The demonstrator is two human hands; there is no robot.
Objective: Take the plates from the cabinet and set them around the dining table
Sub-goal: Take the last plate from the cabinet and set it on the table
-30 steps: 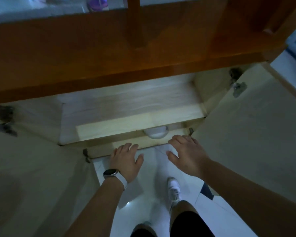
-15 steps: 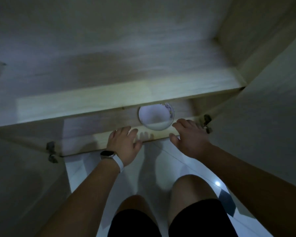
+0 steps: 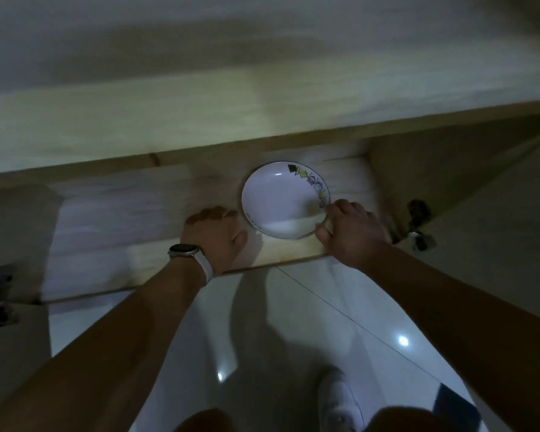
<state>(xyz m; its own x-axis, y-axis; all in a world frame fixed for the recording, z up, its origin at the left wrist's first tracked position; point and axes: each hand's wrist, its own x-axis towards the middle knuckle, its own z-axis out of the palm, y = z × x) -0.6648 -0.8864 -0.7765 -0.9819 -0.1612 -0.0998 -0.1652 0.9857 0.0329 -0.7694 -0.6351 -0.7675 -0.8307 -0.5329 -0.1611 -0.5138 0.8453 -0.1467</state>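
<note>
Open cabinet (image 3: 449,169), dim light, seen from above. Bottom shelf (image 3: 122,219) holds one plate (image 3: 281,201): white, thin dark rim line, coloured pattern along its right rim. It lies flat near the shelf's front edge, right of centre, close to the right side wall. Can't tell if more plates sit under it. Upper shelf (image 3: 169,126) shows nothing on it.

Right hand (image 3: 349,232) grasps the plate at its front-right rim: fingers curled over the rim, thumb against the front edge. Left hand (image 3: 215,238) is on the shelf just left of the plate, fingers bent down, thumb out toward the rim, grasping nothing. Can't tell if it touches the plate. Watch (image 3: 184,252) with white strap on the left wrist.

Hinge (image 3: 418,222) at the cabinet's right front corner. Glossy white tile floor (image 3: 293,322) below the shelf edge, and a white shoe (image 3: 340,400) at the bottom.
</note>
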